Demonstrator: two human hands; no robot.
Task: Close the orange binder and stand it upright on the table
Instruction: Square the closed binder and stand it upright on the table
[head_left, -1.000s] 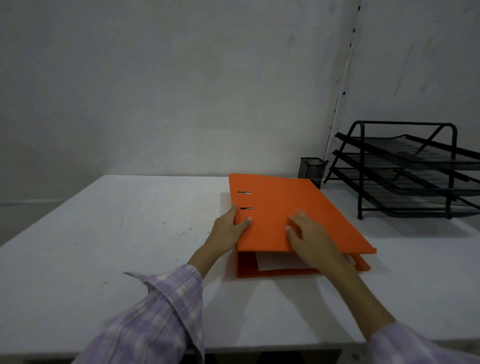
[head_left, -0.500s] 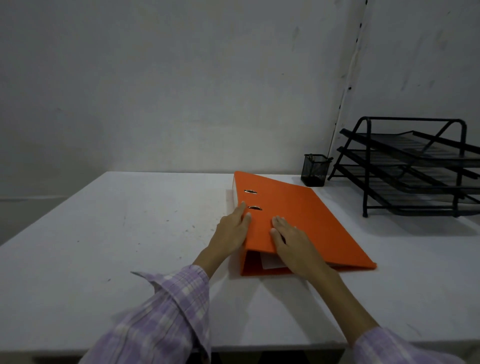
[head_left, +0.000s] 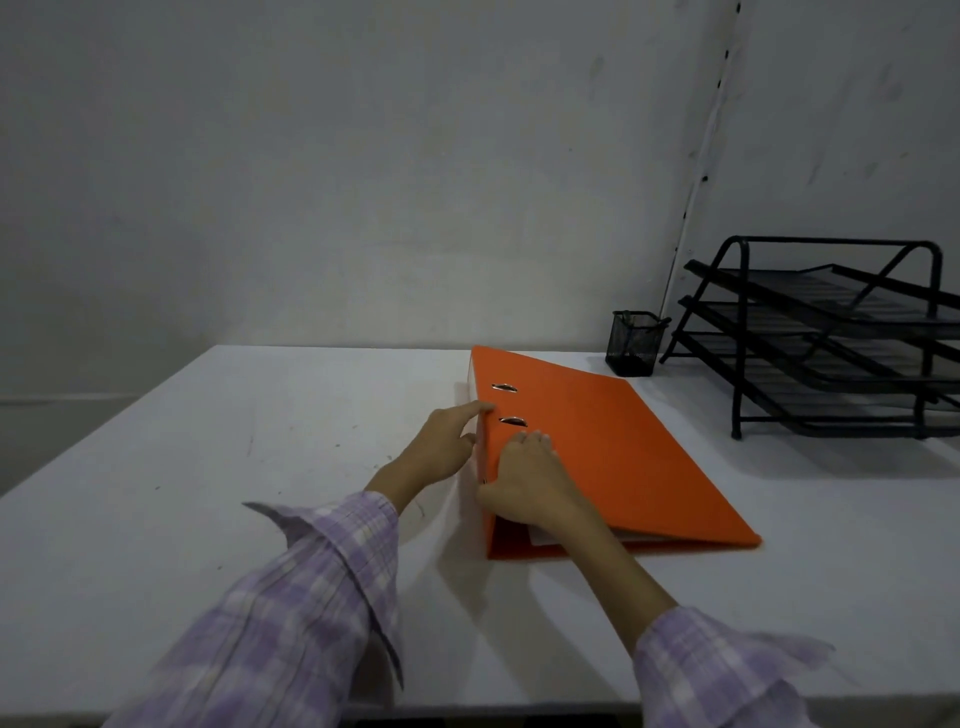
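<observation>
The orange binder (head_left: 613, 452) lies flat on the white table (head_left: 260, 467), its cover down and its spine on the left. White paper shows at its near end. My left hand (head_left: 441, 449) presses against the spine from the left, index finger on the top edge. My right hand (head_left: 524, 480) lies on the cover near the spine, its thumb hooked over the near left corner.
A black mesh pen cup (head_left: 635, 343) stands just behind the binder's far right corner. A black three-tier wire tray rack (head_left: 831, 338) fills the back right. The wall runs close behind the table. The table's left half is bare.
The cover has come down flat onto the paper. My right hand has slid left across the cover to the spine corner. My left hand has stayed at the spine.
</observation>
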